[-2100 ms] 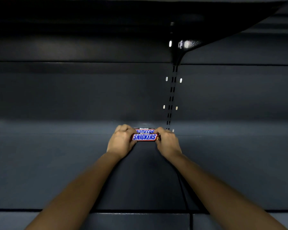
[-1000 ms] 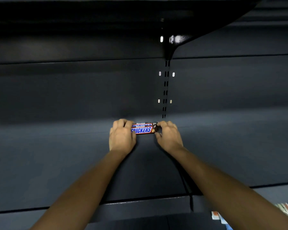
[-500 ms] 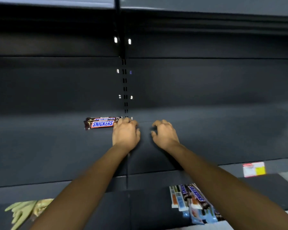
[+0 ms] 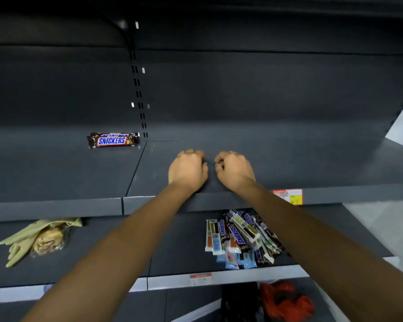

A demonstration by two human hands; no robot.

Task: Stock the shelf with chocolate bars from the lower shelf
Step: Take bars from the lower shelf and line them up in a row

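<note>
Up-left of both hands, Snickers bars (image 4: pixel 113 140), left hand (image 4: pixel 188 171), right hand (image 4: pixel 234 171) curled, seemingly empty

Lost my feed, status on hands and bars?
Left hand, right hand curled, holding nothing. Snickers bars on upper shelf. Bar pile below, path unobstructed.

- The scene is dim, and the dark grey shelf (image 4: pixel 56 173) reflects little light.
- Above that shelf, the back panel fades to near black under the overhang; light seems to come from in front and above.
- On the shelf, the Snickers bars (image 4: pixel 113 140) read sharp and bright.
- Below the shelf, the pile of bars (image 4: pixel 240 240) is slightly soft.
- The shelf's front edge bows from wide-angle distortion.
- At the shelf's right end, a pale floor patch is washed out.
</note>
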